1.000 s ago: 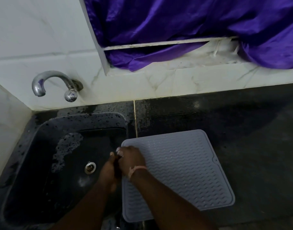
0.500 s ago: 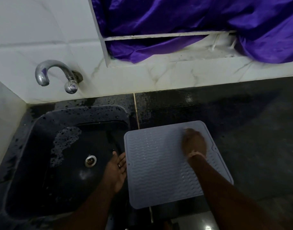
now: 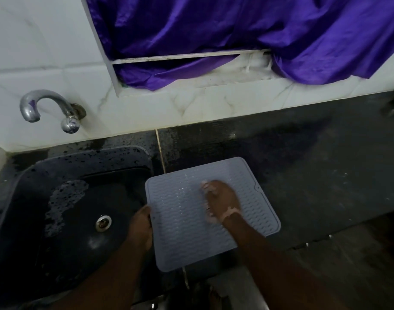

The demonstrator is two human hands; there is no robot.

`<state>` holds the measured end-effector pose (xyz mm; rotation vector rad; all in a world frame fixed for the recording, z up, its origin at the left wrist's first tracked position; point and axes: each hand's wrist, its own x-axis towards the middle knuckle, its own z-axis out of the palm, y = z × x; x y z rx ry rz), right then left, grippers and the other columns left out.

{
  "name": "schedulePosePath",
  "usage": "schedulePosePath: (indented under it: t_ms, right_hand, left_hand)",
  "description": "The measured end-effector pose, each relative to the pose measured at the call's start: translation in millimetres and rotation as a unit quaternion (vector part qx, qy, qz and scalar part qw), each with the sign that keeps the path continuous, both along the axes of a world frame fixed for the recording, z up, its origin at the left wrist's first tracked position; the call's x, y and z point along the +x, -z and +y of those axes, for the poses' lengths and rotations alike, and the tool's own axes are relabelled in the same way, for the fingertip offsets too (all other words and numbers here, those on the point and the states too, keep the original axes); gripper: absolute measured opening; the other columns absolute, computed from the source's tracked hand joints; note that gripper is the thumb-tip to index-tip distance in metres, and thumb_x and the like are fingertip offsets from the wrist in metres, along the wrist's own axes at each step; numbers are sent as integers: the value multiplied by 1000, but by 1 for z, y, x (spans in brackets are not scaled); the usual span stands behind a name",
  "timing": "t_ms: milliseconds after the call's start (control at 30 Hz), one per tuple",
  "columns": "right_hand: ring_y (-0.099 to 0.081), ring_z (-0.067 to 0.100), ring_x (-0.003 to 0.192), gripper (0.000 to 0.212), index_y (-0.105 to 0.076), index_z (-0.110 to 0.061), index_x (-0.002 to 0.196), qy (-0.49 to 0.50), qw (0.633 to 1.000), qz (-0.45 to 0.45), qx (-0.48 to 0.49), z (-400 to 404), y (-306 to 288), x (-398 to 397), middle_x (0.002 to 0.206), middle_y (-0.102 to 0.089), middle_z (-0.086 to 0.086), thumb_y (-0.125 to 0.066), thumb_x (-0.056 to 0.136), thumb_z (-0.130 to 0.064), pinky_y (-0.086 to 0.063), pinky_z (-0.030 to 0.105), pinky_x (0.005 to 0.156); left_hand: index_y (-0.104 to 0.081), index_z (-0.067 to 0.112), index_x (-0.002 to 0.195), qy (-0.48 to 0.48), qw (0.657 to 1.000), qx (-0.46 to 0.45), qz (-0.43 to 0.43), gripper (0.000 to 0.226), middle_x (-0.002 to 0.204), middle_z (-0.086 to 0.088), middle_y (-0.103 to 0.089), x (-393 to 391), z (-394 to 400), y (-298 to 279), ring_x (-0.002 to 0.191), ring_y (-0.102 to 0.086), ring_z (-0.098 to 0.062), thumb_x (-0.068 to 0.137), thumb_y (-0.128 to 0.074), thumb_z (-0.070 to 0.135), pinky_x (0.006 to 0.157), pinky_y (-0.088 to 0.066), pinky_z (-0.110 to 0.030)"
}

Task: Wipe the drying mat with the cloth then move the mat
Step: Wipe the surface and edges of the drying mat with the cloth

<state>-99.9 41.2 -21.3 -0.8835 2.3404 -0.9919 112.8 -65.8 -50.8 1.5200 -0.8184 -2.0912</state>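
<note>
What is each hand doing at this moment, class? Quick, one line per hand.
Left hand: closed on the left edge of the drying mat.
Right hand: pressed down on the mat; blurred, so the cloth and grip cannot be told.

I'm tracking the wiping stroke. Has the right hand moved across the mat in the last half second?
Yes. The right hand has slid from the drying mat's far right corner toward its middle, closer to the sink.

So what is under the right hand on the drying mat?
The right hand presses flat on the ribbed drying mat. Pale blurred bits show at its fingertips, perhaps the cloth; the hand covers the rest, so I cannot confirm it.
</note>
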Motion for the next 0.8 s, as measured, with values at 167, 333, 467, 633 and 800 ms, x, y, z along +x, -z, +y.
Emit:
schedulePosePath:
  t_ms: [167,333,467,633,800]
  right_hand:
    - [-65,32,96,27,-69,-9,107,98,972,198,76,74,19,-68,105,-70,13,-49,101,-27,-51,34,83]
    - [-62,29,90,28,-65,-10,119,18,966,243,90,69,27,-3,108,-66,13,-50,99,-22,-52,36,81]
    - [-62,33,94,32,-62,-6,122,-126,958,249,71,37,23,85,112,-64,16,-55,91,-13,-54,41,82]
    - [-61,31,106,27,-65,-7,114,-214,976,38,12,34,14,116,114,-66,14,-53,94,-20,-49,40,92]
    - [-69,17,97,22,-68,-21,114,23,994,-83,-71,81,5,24,110,-71,0,-54,98,-24,-57,37,89]
  left_hand:
    - [-70,16,108,-19,998,-29,-43,27,96,-13,-77,-2,9,-6,86,-74,-30,91,-59,-3,72,-61,-40]
    - [-64,13,129,-19,999,-46,-7,37,114,-13,-74,5,24,2,103,-71,-33,97,-54,-3,91,-57,-48]
    - [-60,10,133,-29,998,-55,20,37,120,-13,-71,10,26,10,105,-70,-29,101,-45,-2,77,-61,-37]
    - [-57,5,135,-55,997,-47,16,43,127,-15,-67,9,30,16,109,-67,-31,98,-41,-10,83,-58,-38]
    - [-67,10,120,-45,997,-62,-23,37,112,-11,-74,12,38,20,101,-71,-29,94,-49,-10,80,-59,-41]
